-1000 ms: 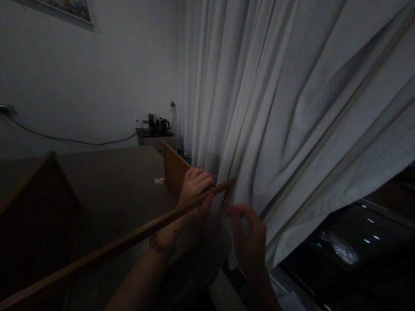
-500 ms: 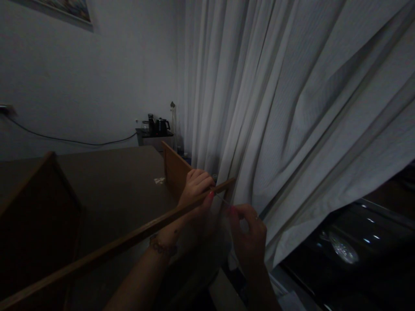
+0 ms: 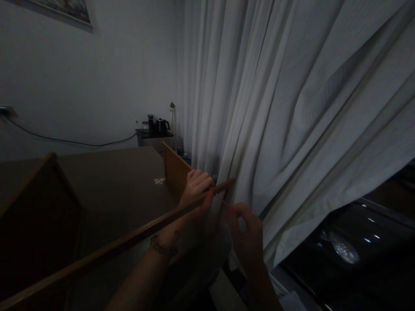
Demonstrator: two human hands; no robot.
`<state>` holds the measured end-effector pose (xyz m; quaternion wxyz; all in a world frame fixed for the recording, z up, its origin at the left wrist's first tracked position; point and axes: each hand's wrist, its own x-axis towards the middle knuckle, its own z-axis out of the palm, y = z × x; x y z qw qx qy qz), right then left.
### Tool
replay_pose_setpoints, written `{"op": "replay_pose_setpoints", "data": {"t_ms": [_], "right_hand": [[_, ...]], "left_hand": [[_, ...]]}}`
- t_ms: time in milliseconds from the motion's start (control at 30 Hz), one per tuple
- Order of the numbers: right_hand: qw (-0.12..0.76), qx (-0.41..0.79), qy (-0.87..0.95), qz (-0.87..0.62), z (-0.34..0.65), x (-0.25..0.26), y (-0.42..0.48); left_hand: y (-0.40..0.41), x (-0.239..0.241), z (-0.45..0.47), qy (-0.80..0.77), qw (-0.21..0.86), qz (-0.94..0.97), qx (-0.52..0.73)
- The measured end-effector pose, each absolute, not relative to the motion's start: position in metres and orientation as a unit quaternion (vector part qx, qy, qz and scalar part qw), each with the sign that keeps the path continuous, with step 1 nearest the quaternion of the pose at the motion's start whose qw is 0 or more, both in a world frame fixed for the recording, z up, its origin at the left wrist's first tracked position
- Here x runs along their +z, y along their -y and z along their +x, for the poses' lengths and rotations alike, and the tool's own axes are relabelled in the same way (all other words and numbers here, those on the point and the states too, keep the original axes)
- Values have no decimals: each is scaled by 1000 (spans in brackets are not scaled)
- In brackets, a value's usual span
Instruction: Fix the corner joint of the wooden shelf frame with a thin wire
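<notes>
A long wooden rail (image 3: 142,232) runs slantwise from the lower left up to the middle. My left hand (image 3: 197,185) is wrapped around it close to its far end, with the thumb on the near side. A bracelet circles that wrist. My right hand (image 3: 246,229) is closed in a pinch on a thin, pale metal rod (image 3: 221,199), whose other end meets the rail beside my left thumb. The rod looks like a hex key, but the dim light hides its exact shape. At the rail's far end a short wooden piece (image 3: 227,193) points down.
Upright wooden panels stand on the brown table (image 3: 123,168): a dark panel (image 3: 35,216) at left and a lighter panel (image 3: 175,168) behind my left hand. Small pale pieces (image 3: 159,181) lie nearby. A white curtain (image 3: 259,108) hangs at right. A black kettle (image 3: 161,125) stands farther back.
My right hand has shifted slightly left and turned a little, still pinching the thin rod. My left hand and the rail have hardly moved.
</notes>
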<state>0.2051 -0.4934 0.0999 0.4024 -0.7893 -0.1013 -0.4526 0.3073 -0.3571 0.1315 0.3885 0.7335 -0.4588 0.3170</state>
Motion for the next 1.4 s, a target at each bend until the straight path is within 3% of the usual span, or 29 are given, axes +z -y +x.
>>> {"op": "replay_pose_setpoints", "data": {"t_ms": [167,300,600,1400], "right_hand": [[525,-349,108,-768,209,97,495],[580,-360,98,-724,213,91,496],[643,-361,178,-651,220,90,494],[552,-400,263,-682,234,89,509]], "left_hand": [[359,128,310,455,396,728,327],[361,125,313,458,393,716,352],[363,123,316,458,393,710,362],[363,124,310,437,399,729,344]]}}
